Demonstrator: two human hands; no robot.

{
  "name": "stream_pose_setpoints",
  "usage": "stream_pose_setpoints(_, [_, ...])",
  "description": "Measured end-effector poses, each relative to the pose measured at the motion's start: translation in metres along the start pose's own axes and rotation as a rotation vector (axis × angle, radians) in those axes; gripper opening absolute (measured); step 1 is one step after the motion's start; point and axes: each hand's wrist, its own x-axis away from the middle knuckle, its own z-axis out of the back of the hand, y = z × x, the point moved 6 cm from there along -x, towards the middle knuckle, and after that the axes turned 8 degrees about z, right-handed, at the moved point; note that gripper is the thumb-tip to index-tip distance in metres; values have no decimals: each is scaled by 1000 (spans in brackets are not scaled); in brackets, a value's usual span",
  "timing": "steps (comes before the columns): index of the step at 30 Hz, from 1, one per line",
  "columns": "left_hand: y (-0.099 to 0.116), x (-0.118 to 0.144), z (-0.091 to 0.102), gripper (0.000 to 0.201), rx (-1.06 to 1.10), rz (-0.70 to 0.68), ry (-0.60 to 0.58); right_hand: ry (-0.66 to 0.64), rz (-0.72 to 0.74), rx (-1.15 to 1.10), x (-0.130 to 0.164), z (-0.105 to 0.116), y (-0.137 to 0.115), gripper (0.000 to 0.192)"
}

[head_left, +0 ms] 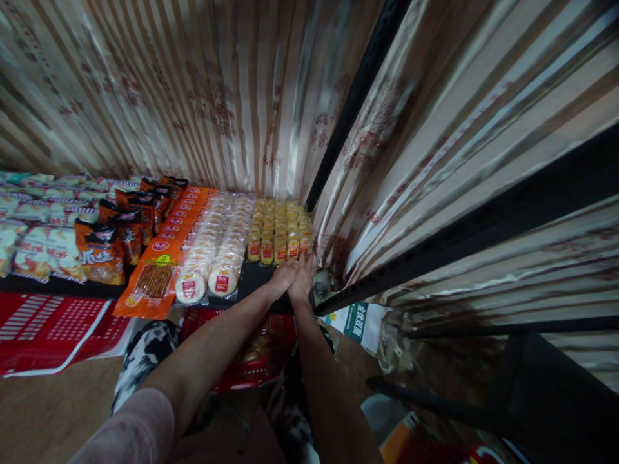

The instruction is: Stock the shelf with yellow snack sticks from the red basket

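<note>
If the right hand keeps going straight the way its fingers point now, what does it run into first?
Most likely the front row of small yellow snack packs: the right hand points up the shelf, fingertips already at or nearly touching them. Behind those come more rows, then the striped curtain. Depth is hard to judge.

dark shelf (256, 278), yellow snack packs (279, 229), round cakes (215, 248), orange packets (164, 258)

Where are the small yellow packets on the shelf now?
In the head view, the small yellow packets sit in rows at the shelf's right end, beside the round white cakes, just beyond both hands.
</note>
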Motion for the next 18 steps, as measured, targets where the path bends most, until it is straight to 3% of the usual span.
stream_pose_setpoints(8, [6, 5, -10, 37, -304, -103, -20, -50, -31, 40, -2, -8, 5, 51])
stream_pose_setpoints(18, [3, 8, -1, 38, -355, -114, -19, 14, -22, 8, 5, 0, 1, 49])
